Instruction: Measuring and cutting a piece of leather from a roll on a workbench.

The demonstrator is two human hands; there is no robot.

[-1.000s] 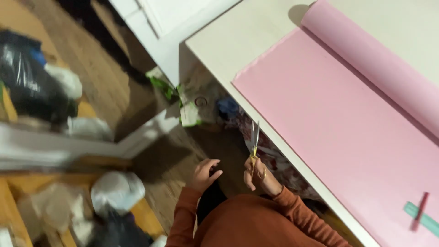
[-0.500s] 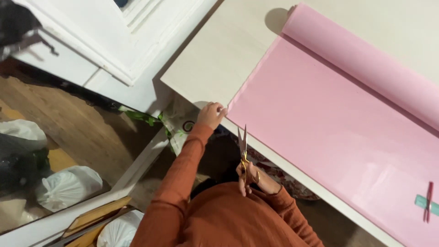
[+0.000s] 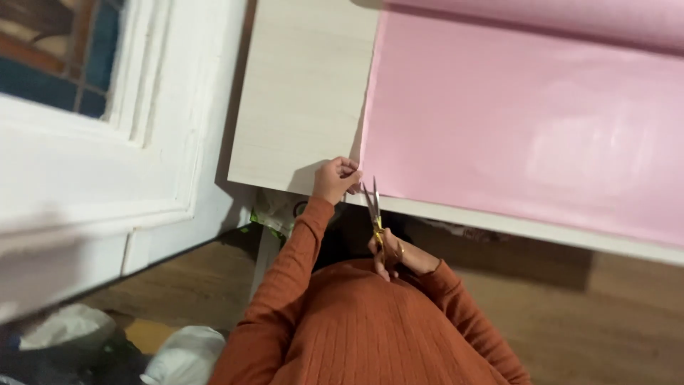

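Pink sheet (image 3: 527, 121) lies flat on the table; gold-handled scissors (image 3: 373, 210) open at its near corner

No labels, signs or screens show; only white plastic bags (image 3: 187, 353) lie bundled on the floor at lower left, shape indistinct.

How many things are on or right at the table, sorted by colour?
Pink: 1, the sheet spread on the table, its corner pinched by the left hand.
Gold and silver: 1, the scissors in the right hand, blades apart at the sheet's edge.
Pale wood: 1, the table itself.
Total: 3 things.
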